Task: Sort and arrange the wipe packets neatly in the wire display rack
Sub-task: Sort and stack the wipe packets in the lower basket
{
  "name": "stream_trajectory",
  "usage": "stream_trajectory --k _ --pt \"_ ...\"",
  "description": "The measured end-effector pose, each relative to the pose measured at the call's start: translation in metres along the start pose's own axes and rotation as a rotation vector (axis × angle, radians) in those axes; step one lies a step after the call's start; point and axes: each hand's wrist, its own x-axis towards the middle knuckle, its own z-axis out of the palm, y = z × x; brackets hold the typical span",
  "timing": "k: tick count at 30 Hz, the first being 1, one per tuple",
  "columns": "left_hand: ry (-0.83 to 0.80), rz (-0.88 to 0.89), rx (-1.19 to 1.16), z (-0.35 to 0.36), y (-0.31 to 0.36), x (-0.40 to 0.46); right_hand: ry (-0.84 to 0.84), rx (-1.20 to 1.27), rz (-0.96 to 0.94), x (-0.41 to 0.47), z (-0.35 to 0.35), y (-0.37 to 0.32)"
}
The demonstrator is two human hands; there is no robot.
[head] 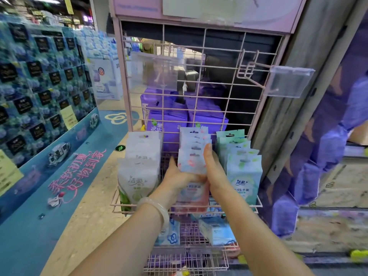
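Three rows of wipe packets stand upright in the top basket of the pink wire rack (199, 56), running front to back. The middle row of pink packets (192, 162) sits at the centre of the basket, and both hands are on it. The left hand (179, 174) comes in from seven o'clock, fingers curled against the left edge and front of the row, gripping the front pink packets. The right hand (213, 168) comes in from five o'clock, its fingers straight and pressed flat along the right edge of the same row, fingertips pointing to twelve o'clock. A pale bangle (157, 208) circles the left wrist.

At nine o'clock from the pink row stands the row of white-and-green packets (139, 176), touching the basket's left side. At three o'clock stands the row of mint-green packets (242, 170), just beside the right hand. Behind the baskets, at twelve o'clock and seen through the grid, lie large purple packs (169, 116).

Below the top basket, at six o'clock, a lower basket (187, 263) holds blue-and-white packets (217, 230) lying loosely at angles. A clear plastic tag holder (290, 81) hangs from a hook at two o'clock. Far out at nine o'clock stands a blue display of stacked boxes (43, 80).
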Motion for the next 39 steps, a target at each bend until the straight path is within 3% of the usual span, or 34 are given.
stream_trajectory --k 4,7,9,12,15,18,21,24,29,35,37,39 --pt "-0.048 -0.021 -0.032 0.003 0.001 -0.001 0.000 0.026 -0.002 -0.003 0.001 -0.006" --pt "0.068 -0.005 -0.001 0.008 0.009 -0.010 0.017 -0.024 0.018 -0.015 -0.001 -0.009" --pt "0.110 0.141 0.177 0.010 0.011 -0.036 0.041 -0.096 -0.013 -0.030 -0.009 -0.005" --pt "0.139 0.545 0.310 -0.006 -0.001 -0.088 -0.011 -0.133 -0.165 -0.066 -0.017 0.001" --pt "0.384 0.732 0.266 -0.037 -0.010 -0.110 -0.137 -0.080 -0.262 -0.090 -0.004 -0.001" --pt "0.585 0.480 0.172 -0.074 0.001 -0.093 -0.343 -0.051 -0.201 -0.091 0.028 -0.004" --pt "0.332 0.262 0.187 -0.100 0.013 -0.058 -0.456 -0.116 -0.118 -0.079 0.065 -0.003" --pt "0.123 0.291 0.203 -0.103 0.017 -0.031 -0.389 -0.102 -0.111 -0.057 0.093 0.002" --pt "0.246 0.132 0.228 -0.103 0.007 -0.018 -0.281 -0.216 -0.054 -0.042 0.103 0.003" --pt "0.170 -0.073 0.220 -0.119 0.013 -0.010 -0.275 -0.270 -0.098 -0.045 0.105 0.007" --pt "0.154 -0.086 0.211 -0.118 0.017 -0.009 -0.259 -0.285 -0.055 -0.046 0.105 0.006" --pt "0.208 0.010 0.276 -0.116 0.017 -0.009 -0.221 -0.321 0.008 -0.050 0.100 0.006"
